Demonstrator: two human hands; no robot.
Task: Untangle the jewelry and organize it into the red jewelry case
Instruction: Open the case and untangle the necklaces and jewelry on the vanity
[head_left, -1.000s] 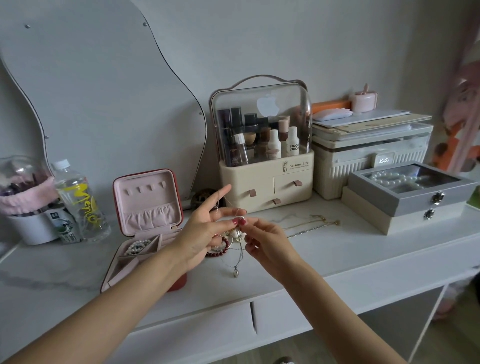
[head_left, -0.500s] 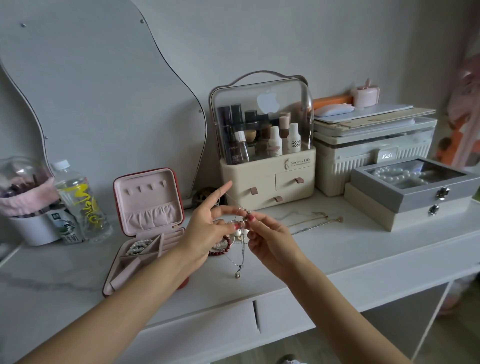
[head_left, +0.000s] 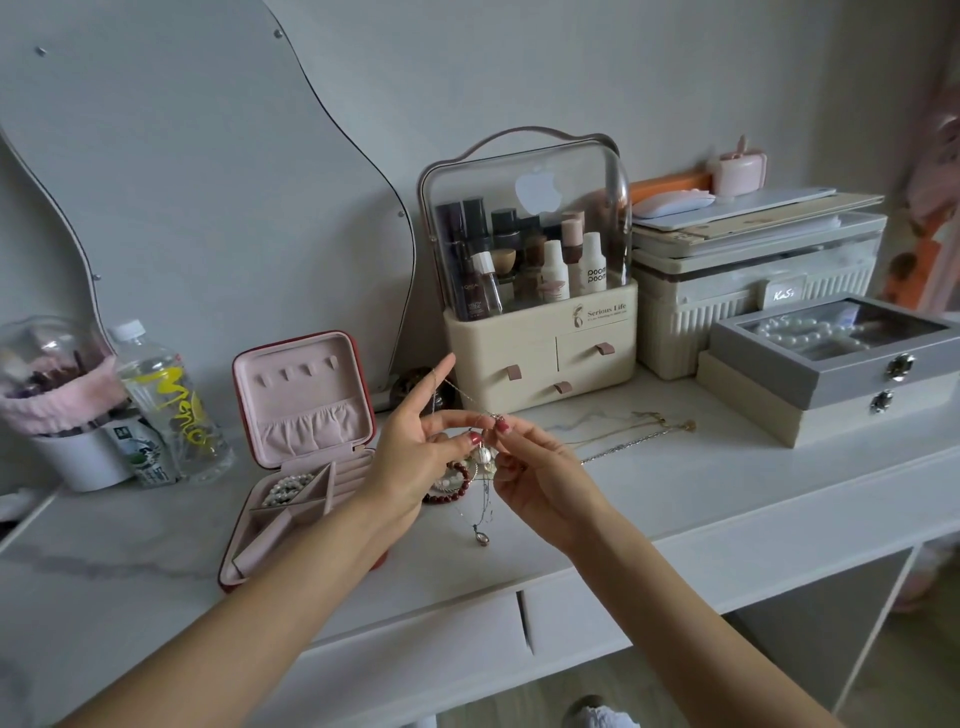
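Pinching a fine silver chain (head_left: 470, 397) between thumb and fingertip, the right hand (head_left: 540, 480) meets the left hand (head_left: 415, 457) just above the white tabletop (head_left: 701, 499); the left thumb and middle finger nip the same chain, the index finger stretched up with a strand looped over it. Below the pinch hang a pearl bead (head_left: 484, 455) and, lower, a small pendant (head_left: 483, 539).

Handling, as I judge it: near weightless, limp, slippery, quick to kink or snap if tugged. Best taken close either side of the knot, teased not pulled.

Left of the grip, the red jewelry case (head_left: 306, 452) lies open, pearls in one compartment. A red bead bracelet (head_left: 452, 491) sits under the left hand, partly hidden.

Hard to read: the knot itself, too fine; how many chains are tangled; whether bead and pendant share one chain.
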